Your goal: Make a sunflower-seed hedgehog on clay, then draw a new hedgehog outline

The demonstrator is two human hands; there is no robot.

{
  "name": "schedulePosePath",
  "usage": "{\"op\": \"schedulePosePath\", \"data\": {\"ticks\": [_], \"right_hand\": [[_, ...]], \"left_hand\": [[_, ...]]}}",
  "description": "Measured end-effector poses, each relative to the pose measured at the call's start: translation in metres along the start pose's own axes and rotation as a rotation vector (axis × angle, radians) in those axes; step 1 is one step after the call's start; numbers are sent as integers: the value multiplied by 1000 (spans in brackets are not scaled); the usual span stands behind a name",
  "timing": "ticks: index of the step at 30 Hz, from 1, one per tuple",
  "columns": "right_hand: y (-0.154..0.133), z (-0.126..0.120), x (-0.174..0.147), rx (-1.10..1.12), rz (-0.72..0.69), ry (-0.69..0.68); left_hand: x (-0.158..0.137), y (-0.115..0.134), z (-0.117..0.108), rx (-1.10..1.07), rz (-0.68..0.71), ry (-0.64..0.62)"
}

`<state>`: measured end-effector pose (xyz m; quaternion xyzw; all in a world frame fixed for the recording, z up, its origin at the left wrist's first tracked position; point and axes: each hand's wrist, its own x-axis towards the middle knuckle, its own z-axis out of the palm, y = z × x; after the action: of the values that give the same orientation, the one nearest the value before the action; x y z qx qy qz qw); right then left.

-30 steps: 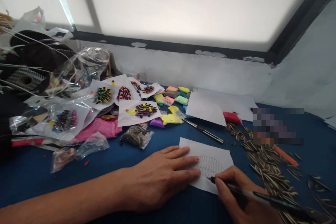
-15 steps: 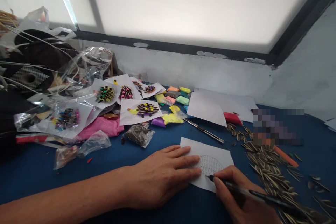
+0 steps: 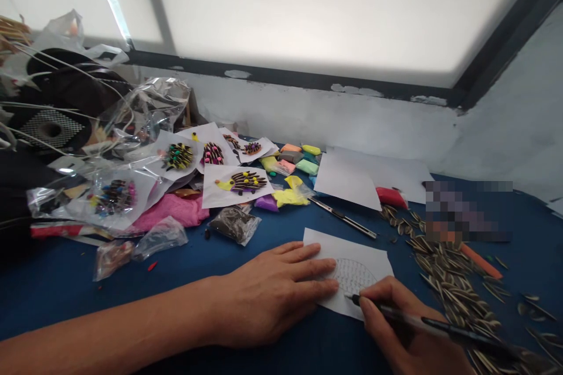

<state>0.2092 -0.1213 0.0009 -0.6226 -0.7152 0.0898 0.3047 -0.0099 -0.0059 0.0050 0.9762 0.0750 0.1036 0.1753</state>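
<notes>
A small sheet of white paper (image 3: 373, 252) lies on the blue table, bearing a rounded pencil-like drawing (image 3: 354, 275) filled with short strokes. My left hand (image 3: 272, 290) rests flat on the paper's left side, fingers stretched out and slightly apart. Part of the drawing's left edge is hidden under those fingertips. My right hand (image 3: 404, 322) grips a black pen (image 3: 396, 313) between thumb and fingers, its tip touching or just above the paper at the drawing's lower edge. Close to the right hand is a spread of striped sunflower seeds (image 3: 453, 281).
Behind the paper lie a utility knife (image 3: 343, 218), blank white sheets (image 3: 347, 179) and packets of coloured clay (image 3: 305, 167). Seed-covered hedgehog pictures (image 3: 240, 183) and plastic bags (image 3: 158, 237) fill the left. An orange stick (image 3: 481, 261) sits among the seeds at right.
The pen tip has shifted very slightly along the drawing's lower edge. The left hand stays on the paper, and the whole view has moved a little.
</notes>
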Motion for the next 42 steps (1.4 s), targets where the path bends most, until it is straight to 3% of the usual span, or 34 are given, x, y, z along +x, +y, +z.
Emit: {"op": "schedulePosePath", "data": {"ticks": [9,13,17,22,32,35,42], "right_hand": [[-7,-6,6,61,204,196],[-12,-15,12,94,228,189],[-17,-13,18,176,383,184],[-10,-1,25,190,311,119],[0,9,23,113,215,199],[-1,10,19,34,239,256],[-4,13,17,38,248,214]], "left_hand": [[3,-6,2,25,-20,37],[12,-10,-2,90,1,35],[27,-10,-3,127,-7,57],[31,-18,7,111,-8,100],[30,-36,7,27,59,70],[31,-38,6,13,72,56],[30,-36,9,-5,71,80]]}}
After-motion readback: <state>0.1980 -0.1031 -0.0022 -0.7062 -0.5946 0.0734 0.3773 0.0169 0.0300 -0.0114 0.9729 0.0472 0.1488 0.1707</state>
